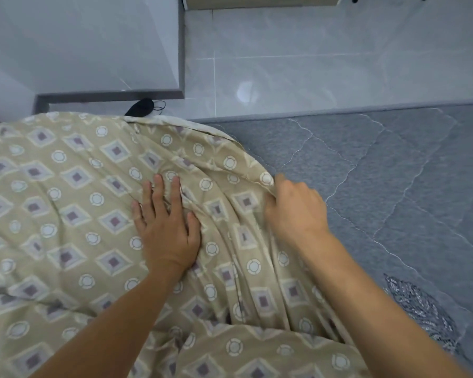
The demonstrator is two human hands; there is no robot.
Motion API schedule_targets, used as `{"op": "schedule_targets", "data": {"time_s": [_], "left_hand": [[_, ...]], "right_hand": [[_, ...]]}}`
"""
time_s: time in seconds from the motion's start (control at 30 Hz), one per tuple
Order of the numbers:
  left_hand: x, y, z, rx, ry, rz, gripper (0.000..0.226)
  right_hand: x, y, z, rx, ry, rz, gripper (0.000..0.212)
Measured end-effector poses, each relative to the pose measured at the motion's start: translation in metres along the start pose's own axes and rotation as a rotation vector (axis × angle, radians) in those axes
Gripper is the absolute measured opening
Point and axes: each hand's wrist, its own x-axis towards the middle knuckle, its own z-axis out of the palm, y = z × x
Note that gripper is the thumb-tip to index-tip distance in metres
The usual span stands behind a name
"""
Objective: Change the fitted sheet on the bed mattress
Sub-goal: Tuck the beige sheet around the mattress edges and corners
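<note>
Lying beyond sheet (66,203): black mask (142,107)

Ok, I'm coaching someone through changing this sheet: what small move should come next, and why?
Probably draw the right hand further right across the grey mattress. It already pinches the patterned sheet by its edge, that side of the mattress lies bare, and the left hand presses flat on the bunched cloth.

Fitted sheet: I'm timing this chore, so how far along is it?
Done: the beige patterned sheet covers the mattress's left part. In hand: the right hand pinches its edge while the left hand presses it flat. Left: the grey quilted mattress on the right is bare.
</note>
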Motion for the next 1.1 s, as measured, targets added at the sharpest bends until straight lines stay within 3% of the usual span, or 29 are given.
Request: {"op": "schedule_targets", "data": {"time_s": [0.2,0.37,0.53,0.67,0.8,0.9,1.0,1.1], "left_hand": [[0.000,0.000,0.000,0.008,-0.001,-0.001,0.075],[0.001,0.000,0.000,0.006,-0.003,0.001,0.075],[0.001,-0.001,-0.001,0.001,-0.013,0.008,0.075],[0.001,0.001,0.001,0.001,-0.006,-0.001,0.075],[0.003,0.000,0.001,0.004,-0.002,-0.001,0.075],[0.003,-0.002,0.001,0.011,-0.010,-0.002,0.075],[0.003,-0.001,0.000,0.001,0.004,-0.002,0.075],[0.003,-0.001,-0.001,0.000,0.003,-0.010,0.074]], "right_hand": [[0.014,0.011,0.013,-0.038,0.142,-0.148,0.023],[0.075,0.021,-0.032,-0.135,0.252,-0.181,0.035],[0.158,-0.017,-0.076,-0.193,0.379,-0.373,0.042],[0.181,-0.031,-0.047,-0.180,0.371,-0.425,0.038],[0.161,-0.013,-0.011,-0.087,0.360,-0.382,0.031],[0.112,0.009,-0.011,-0.036,0.456,-0.364,0.046],[0.052,0.065,-0.007,-0.082,0.433,-0.243,0.065],[0.016,0.125,0.011,-0.126,0.397,-0.141,0.068]]}}
